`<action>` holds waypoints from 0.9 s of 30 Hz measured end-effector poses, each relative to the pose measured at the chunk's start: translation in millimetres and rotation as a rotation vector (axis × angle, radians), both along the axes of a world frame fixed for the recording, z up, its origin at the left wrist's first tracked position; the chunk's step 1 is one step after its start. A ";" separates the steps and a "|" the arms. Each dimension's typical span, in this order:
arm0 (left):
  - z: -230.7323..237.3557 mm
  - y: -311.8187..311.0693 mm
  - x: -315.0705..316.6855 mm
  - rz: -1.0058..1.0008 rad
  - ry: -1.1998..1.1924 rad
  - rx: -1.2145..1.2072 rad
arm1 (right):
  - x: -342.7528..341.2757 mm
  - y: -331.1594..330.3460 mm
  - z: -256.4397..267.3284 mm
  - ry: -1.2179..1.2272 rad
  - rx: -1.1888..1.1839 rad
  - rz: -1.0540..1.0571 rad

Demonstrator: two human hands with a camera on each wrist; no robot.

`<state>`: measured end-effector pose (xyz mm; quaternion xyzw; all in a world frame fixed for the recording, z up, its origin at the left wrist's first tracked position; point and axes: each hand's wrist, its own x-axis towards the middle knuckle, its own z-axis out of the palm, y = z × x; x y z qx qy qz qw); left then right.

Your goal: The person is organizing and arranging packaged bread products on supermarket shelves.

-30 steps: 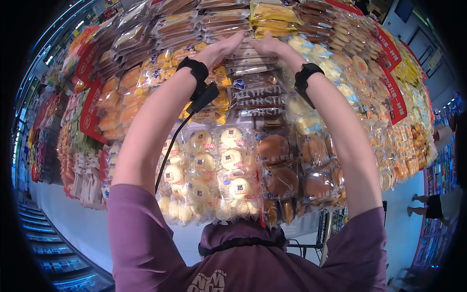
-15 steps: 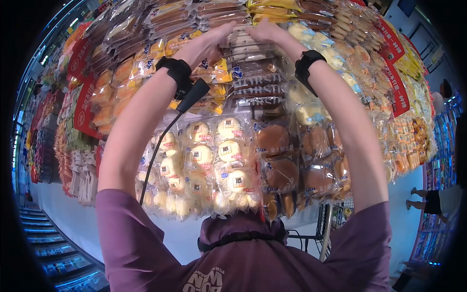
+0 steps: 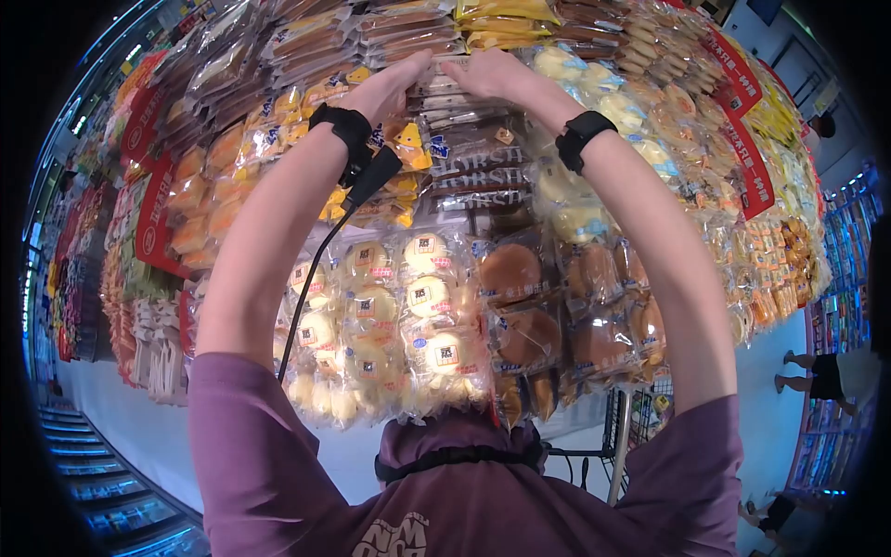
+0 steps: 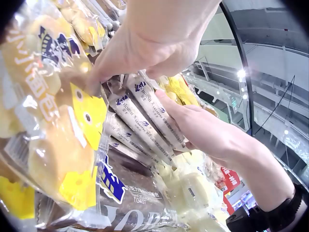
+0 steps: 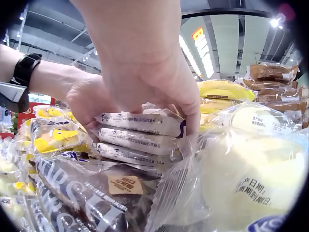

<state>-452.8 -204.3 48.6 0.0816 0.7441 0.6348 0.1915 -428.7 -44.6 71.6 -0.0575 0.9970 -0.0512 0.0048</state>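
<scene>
Both hands are at a stack of flat toast packs [image 5: 140, 144] with white printed edges, at the far part of the bread display. In the head view my left hand [image 3: 392, 89] is on the stack's left side and my right hand [image 3: 494, 76] on its right. Seen from the right wrist, the right hand [image 5: 145, 63] reaches over the top pack with fingers bent down its right end. The left hand [image 5: 89, 99] grips the left end. Dark chocolate toast packs [image 4: 137, 186] lie just in front of the stack.
Cheese-printed bread bags [image 4: 58, 121] crowd the left side, pale round buns in clear bags [image 5: 256, 164] the right. Yellow packs [image 3: 506, 23] lie behind. Round white cakes [image 3: 427, 297] fill the near edge. A shopping cart [image 3: 624, 446] stands close by; a black cable [image 3: 311, 278] hangs from the left wrist.
Both hands stay around the same stack and have shifted slightly left in the head view. The left forearm swung outward, then a little back. The stack and surrounding packs look much the same.
</scene>
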 end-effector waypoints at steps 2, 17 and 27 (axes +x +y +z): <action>3.0 4.6 2.5 0.011 -0.040 0.006 | -1.7 1.2 4.0 -0.050 0.021 -0.008; -32.8 21.7 -38.8 0.026 -0.071 0.101 | 3.1 18.5 -26.8 0.280 0.041 0.264; 66.6 -40.3 106.7 -0.228 0.778 -0.501 | 4.6 16.3 -28.7 0.455 0.162 0.328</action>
